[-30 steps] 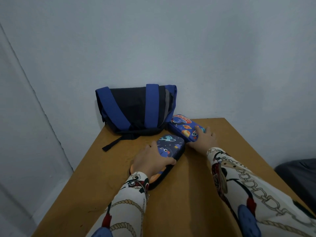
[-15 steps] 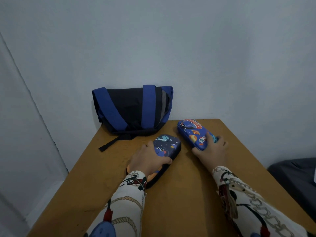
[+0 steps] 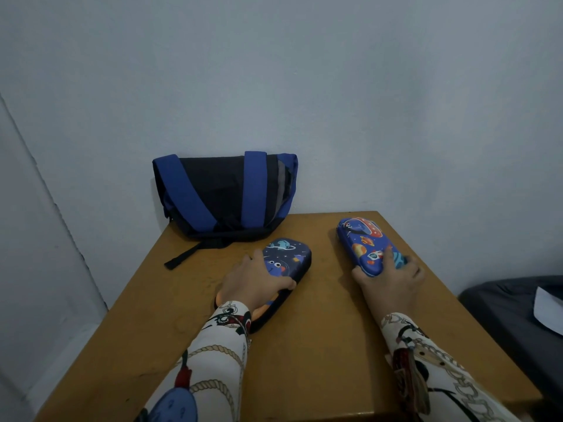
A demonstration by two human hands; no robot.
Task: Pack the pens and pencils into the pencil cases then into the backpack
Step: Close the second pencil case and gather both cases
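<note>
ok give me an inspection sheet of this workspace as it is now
surface: wooden table, set against a pale wall.
job's things: dark pencil case and blue pencil case lie apart, both closed; backpack leans on the wall; no pens or pencils seen.
clutter: nothing seen.
grips: left hand holds the dark case; right hand holds the blue case.
cables: nothing seen; a black strap trails from the backpack.
surroundings: dark furniture at right.

The right hand (image 3: 393, 278) has pulled the bright blue pencil case (image 3: 367, 245) away from the backpack (image 3: 225, 193) toward the table's (image 3: 320, 360) right edge, so it now lies well apart from the dark pencil case (image 3: 286, 260), which it touched a second ago
</note>
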